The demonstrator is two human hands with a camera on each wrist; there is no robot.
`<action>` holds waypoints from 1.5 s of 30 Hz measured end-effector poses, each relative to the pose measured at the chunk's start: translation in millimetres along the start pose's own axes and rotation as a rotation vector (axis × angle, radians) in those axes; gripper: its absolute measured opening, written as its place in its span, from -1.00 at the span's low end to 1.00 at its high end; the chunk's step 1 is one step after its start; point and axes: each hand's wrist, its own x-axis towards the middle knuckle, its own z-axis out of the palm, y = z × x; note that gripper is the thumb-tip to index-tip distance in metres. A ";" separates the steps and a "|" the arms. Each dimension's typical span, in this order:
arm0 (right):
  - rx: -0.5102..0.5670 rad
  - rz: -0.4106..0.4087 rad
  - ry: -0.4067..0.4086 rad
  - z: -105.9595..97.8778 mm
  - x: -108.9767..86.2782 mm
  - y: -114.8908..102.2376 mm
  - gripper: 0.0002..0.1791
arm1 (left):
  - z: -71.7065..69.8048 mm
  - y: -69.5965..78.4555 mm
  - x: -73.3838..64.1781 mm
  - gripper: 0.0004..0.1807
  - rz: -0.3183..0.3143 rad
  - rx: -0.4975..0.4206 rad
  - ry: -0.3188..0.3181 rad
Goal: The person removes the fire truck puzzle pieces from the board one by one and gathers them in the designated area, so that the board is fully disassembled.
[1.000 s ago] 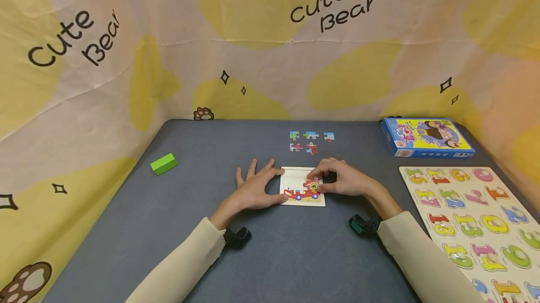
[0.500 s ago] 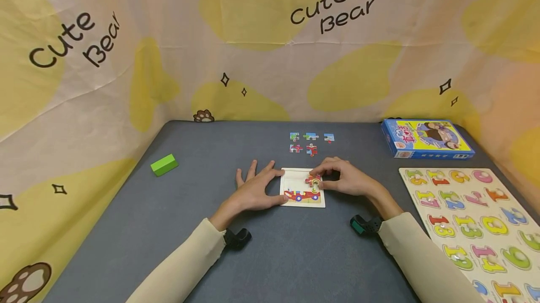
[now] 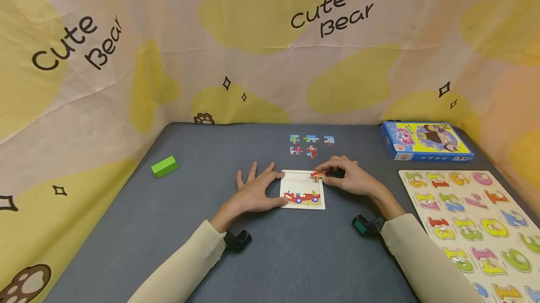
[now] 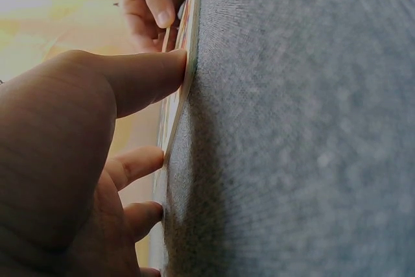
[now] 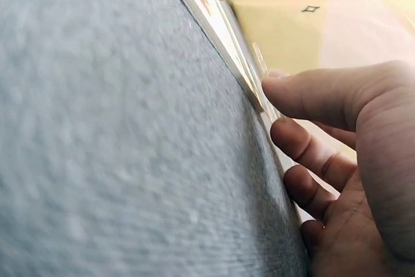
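Observation:
A small white-edged puzzle tray [image 3: 297, 182] lies flat in the middle of the table. Joined pieces showing a red vehicle with blue wheels [image 3: 301, 198] fill its lower part, and bare tray shows above them. My left hand [image 3: 257, 194] has its fingers spread, with thumb and index finger touching the tray's left edge; in the left wrist view the thumb [image 4: 152, 81] presses that edge. Between thumb and fingers, my right hand [image 3: 352, 176] pinches a red puzzle piece [image 3: 318, 176] over the tray's upper right corner. In the right wrist view that piece [image 5: 259, 60] appears edge-on.
Several loose puzzle pieces [image 3: 311, 139] lie beyond the tray in two rows. A green block [image 3: 165, 166] sits far left. At the right are a blue-and-yellow box [image 3: 427, 141] and a number board [image 3: 460, 221]. A patterned cloth [image 3: 270, 21] hangs behind the table.
The red piece has come away from the joined pieces, and my right hand has moved it up to the tray's upper right corner. My left hand stays on the tray.

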 end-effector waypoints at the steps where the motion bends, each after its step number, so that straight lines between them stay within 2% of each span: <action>1: -0.004 0.006 0.008 -0.9 -0.7 0.6 -0.67 | 0.3 0.1 -0.2 -0.20 0.000 -0.001 0.001; 5: -0.021 0.041 0.037 -4.3 -1.5 3.7 -0.66 | 0.9 0.9 -1.2 -0.20 0.003 -0.004 0.003; 12: -0.035 0.056 0.091 -9.6 0.3 9.6 -0.67 | 0.8 0.8 -1.6 -0.21 0.005 -0.001 0.009; 24: -0.041 0.116 0.128 -18.4 8.4 20.3 -0.66 | 0.8 0.2 -3.5 -0.20 0.001 0.001 0.018; 37: -0.089 0.106 0.203 -22.0 21.9 29.1 -0.66 | 0.7 -0.3 -4.3 -0.20 0.003 0.004 0.013; 45: -0.111 0.134 0.187 -23.9 26.0 29.4 -0.64 | 0.9 1.3 -5.8 -0.20 0.001 0.005 0.011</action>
